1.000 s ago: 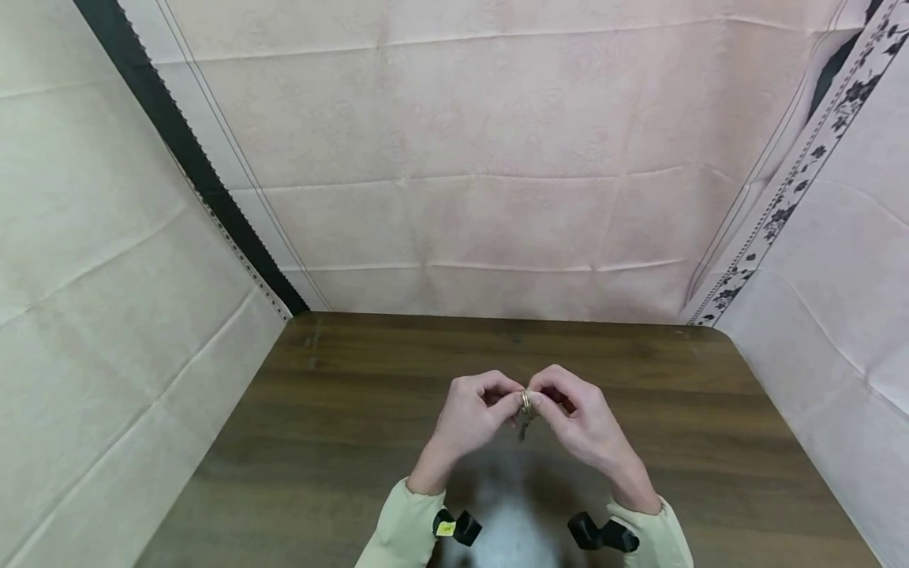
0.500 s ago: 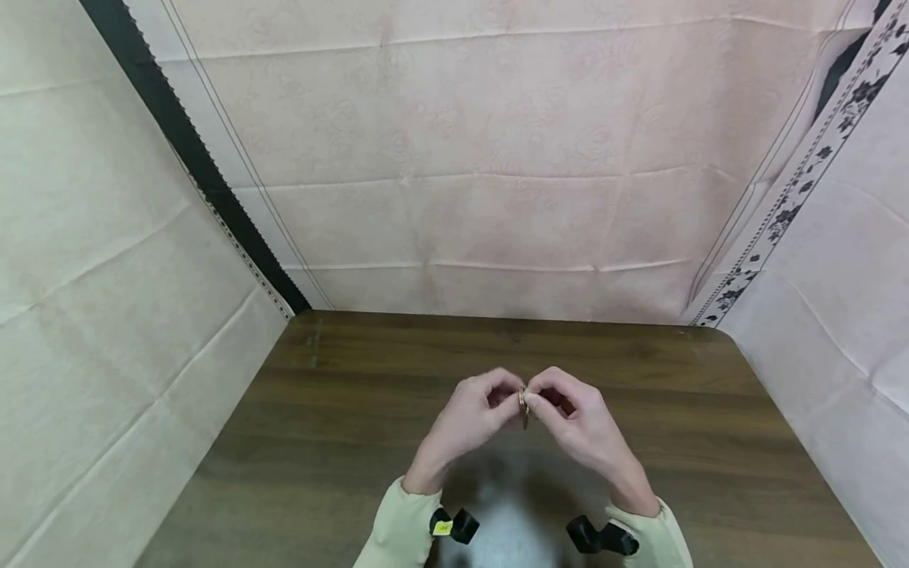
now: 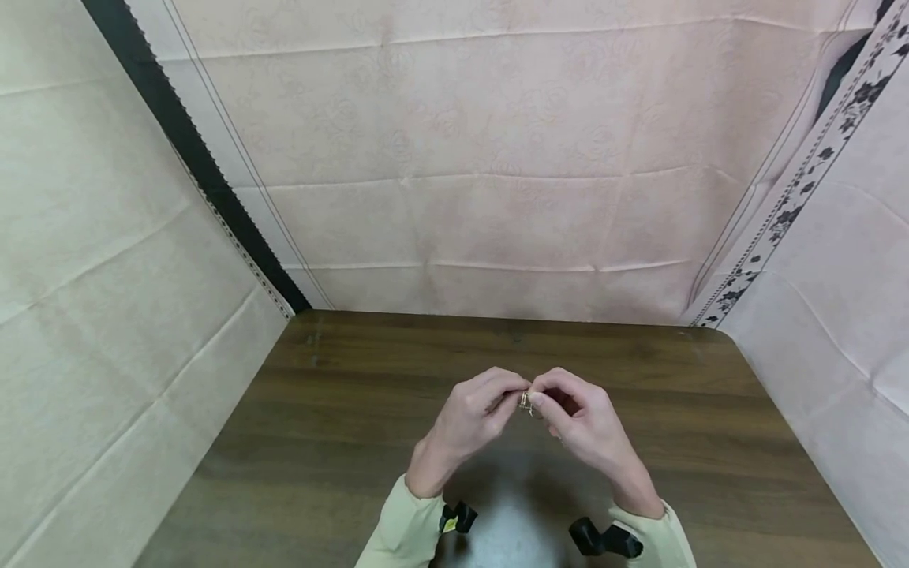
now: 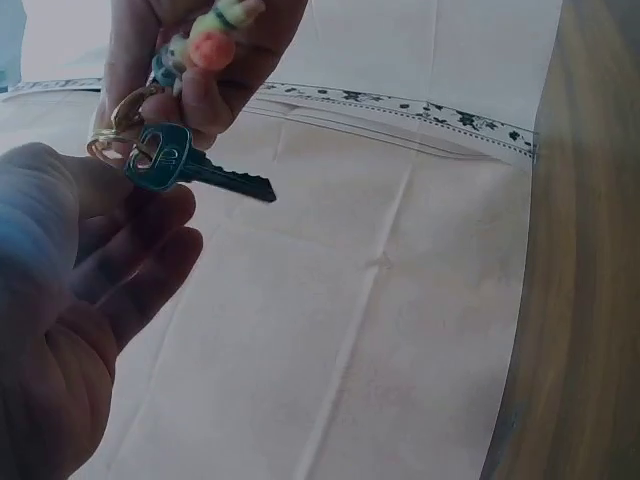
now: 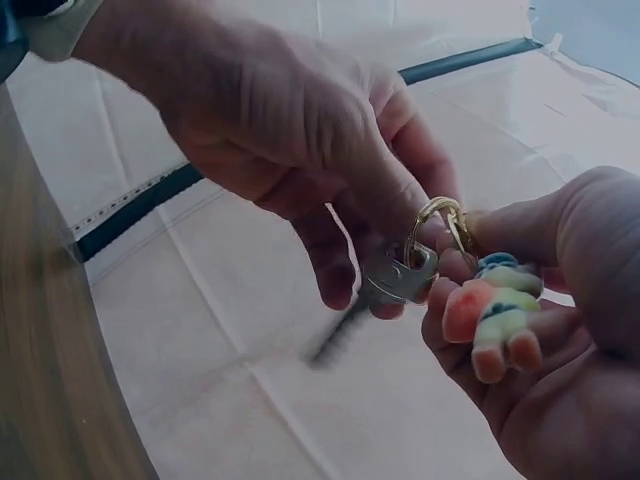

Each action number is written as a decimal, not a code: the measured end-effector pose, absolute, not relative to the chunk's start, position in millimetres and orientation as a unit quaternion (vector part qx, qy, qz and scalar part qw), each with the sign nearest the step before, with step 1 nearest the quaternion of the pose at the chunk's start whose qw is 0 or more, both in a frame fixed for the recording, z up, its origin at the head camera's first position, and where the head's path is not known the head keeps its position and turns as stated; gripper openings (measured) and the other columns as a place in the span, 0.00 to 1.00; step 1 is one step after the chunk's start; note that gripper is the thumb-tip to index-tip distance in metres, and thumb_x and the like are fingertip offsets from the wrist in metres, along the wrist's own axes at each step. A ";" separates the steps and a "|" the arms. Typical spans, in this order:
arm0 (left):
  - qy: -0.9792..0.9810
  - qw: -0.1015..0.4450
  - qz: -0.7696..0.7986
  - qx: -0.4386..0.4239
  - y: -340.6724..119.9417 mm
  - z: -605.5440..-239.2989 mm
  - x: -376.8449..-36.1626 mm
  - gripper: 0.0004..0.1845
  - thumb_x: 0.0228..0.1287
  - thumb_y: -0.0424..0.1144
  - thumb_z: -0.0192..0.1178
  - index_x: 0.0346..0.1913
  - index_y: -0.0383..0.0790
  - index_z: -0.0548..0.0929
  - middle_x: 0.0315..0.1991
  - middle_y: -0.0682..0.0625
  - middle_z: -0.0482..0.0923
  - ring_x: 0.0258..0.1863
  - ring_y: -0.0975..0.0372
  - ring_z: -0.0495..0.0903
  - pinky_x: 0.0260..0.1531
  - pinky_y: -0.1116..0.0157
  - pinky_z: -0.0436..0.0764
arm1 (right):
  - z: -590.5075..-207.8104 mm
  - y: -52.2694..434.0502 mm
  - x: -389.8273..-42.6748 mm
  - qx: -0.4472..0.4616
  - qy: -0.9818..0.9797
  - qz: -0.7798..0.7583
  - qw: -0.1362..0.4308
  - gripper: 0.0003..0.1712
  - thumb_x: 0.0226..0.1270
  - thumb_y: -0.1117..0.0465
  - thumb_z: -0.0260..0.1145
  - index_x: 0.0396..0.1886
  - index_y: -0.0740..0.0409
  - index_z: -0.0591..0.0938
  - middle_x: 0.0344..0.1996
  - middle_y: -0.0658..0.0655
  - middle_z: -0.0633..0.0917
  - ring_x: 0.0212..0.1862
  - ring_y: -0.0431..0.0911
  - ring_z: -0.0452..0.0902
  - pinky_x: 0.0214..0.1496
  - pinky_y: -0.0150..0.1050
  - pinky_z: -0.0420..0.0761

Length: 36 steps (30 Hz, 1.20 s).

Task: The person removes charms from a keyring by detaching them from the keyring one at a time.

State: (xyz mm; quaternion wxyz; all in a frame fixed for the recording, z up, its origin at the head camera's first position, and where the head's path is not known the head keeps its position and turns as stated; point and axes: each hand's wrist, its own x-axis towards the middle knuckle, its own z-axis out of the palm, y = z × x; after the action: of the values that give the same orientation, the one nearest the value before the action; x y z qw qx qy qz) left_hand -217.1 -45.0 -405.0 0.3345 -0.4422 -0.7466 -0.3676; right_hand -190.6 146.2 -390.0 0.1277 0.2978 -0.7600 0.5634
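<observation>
Two pale green cuffs sit closest to my head camera, on the near side of the gold key ring (image 5: 440,208) that I take as my landmark: the left cuff (image 3: 401,525) and the right cuff (image 3: 662,540), each with a black wrist camera beside it. Between them, nearer me than the ring, a pale patch of glare lies on the counter (image 3: 334,442).

To the left of the ring I have the left hand (image 3: 469,414), its thumb and index finger pinching the ring's side, the other fingers loosely bent. To the ring's right is the right hand (image 3: 585,422); its thumb and bent index finger pinch the ring's other side. The ring itself is held up above the counter, between the fingertips.

A metal key (image 5: 398,278) is threaded on the ring by the hole in its head; its blade sticks out from the ring and looks blurred in my right wrist view. On the ring's other side, a small figurine charm (image 5: 505,322) with a coral round part and two orange feet lies against the right fingers.

Beyond the ring, the counter runs back to a creased, pinkish-white back cloth (image 3: 497,150). Side cloths flank the ring: the left cloth (image 3: 106,260) and, with dark flowers along its border, the right cloth (image 3: 838,276).
</observation>
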 end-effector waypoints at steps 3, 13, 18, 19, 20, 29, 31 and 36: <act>-0.758 0.301 -0.409 -0.409 -43.8 -407.1 -214.9 0.05 0.64 0.30 0.63 0.41 0.39 0.85 0.35 0.51 0.85 0.30 0.69 0.81 0.34 0.79 0.81 | -389.0 145.1 -189.5 0.299 -0.762 0.558 0.135 0.07 0.67 0.69 0.64 0.37 0.51 0.81 0.29 0.50 0.79 0.20 0.39 0.73 0.19 0.32 0.75; -0.746 0.034 -0.614 -0.258 -41.5 -404.3 -210.4 0.04 0.64 0.36 0.65 0.37 0.38 0.86 0.28 0.44 0.86 0.20 0.61 0.84 0.25 0.64 0.85 | -373.2 143.9 -184.2 0.350 -0.782 0.484 0.180 0.11 0.62 0.75 0.66 0.33 0.53 0.81 0.30 0.51 0.80 0.27 0.39 0.71 0.26 0.28 0.72; -0.700 -0.067 -0.675 -0.222 -45.2 -407.1 -218.3 0.06 0.64 0.31 0.63 0.38 0.29 0.85 0.31 0.33 0.85 0.20 0.60 0.84 0.29 0.57 0.87 | -379.8 144.8 -186.9 0.355 -0.784 0.485 0.155 0.10 0.63 0.74 0.65 0.33 0.54 0.81 0.29 0.51 0.80 0.26 0.39 0.72 0.26 0.26 0.72; -0.694 -0.085 -0.680 -0.220 -46.1 -407.3 -218.7 0.06 0.64 0.31 0.62 0.38 0.29 0.84 0.30 0.33 0.85 0.20 0.60 0.84 0.29 0.56 0.87 | -384.7 145.4 -189.1 0.355 -0.783 0.489 0.147 0.10 0.64 0.73 0.65 0.33 0.53 0.81 0.29 0.51 0.80 0.26 0.39 0.72 0.25 0.26 0.72; -0.691 -0.098 -0.681 -0.221 -46.8 -407.1 -218.6 0.06 0.65 0.31 0.61 0.38 0.29 0.84 0.31 0.33 0.85 0.21 0.60 0.84 0.30 0.56 0.87 | -387.8 145.8 -190.4 0.354 -0.780 0.497 0.137 0.09 0.64 0.72 0.65 0.34 0.54 0.81 0.29 0.50 0.79 0.25 0.39 0.72 0.24 0.27 0.72; -0.786 0.092 -0.515 -0.330 -49.4 -400.2 -210.5 0.07 0.67 0.36 0.62 0.46 0.44 0.84 0.40 0.51 0.86 0.35 0.69 0.84 0.39 0.72 0.84 | -391.2 147.0 -190.4 0.304 -0.764 0.564 0.084 0.04 0.69 0.66 0.63 0.38 0.52 0.78 0.24 0.52 0.77 0.19 0.42 0.71 0.16 0.32 0.72; -0.784 0.117 -0.510 -0.334 -48.8 -400.7 -210.4 0.07 0.66 0.37 0.63 0.45 0.43 0.86 0.39 0.52 0.86 0.33 0.70 0.83 0.38 0.71 0.84 | -391.6 147.6 -190.9 0.300 -0.764 0.565 0.089 0.04 0.69 0.66 0.63 0.38 0.52 0.78 0.24 0.52 0.77 0.18 0.42 0.71 0.16 0.33 0.72; -0.774 0.119 -0.537 -0.312 -46.7 -404.3 -209.5 0.03 0.65 0.37 0.64 0.39 0.45 0.86 0.33 0.52 0.87 0.27 0.68 0.82 0.32 0.69 0.85 | -391.9 147.2 -191.9 0.304 -0.762 0.564 0.093 0.05 0.70 0.67 0.62 0.38 0.52 0.78 0.24 0.51 0.77 0.19 0.42 0.72 0.16 0.33 0.72</act>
State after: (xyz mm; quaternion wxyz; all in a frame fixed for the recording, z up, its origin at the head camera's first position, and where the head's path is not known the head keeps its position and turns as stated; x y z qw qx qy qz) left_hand -209.5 -46.7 -404.3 0.1193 -0.3123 -0.7744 -0.5371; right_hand -191.9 147.2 -391.9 0.0930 0.3042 -0.7620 0.5641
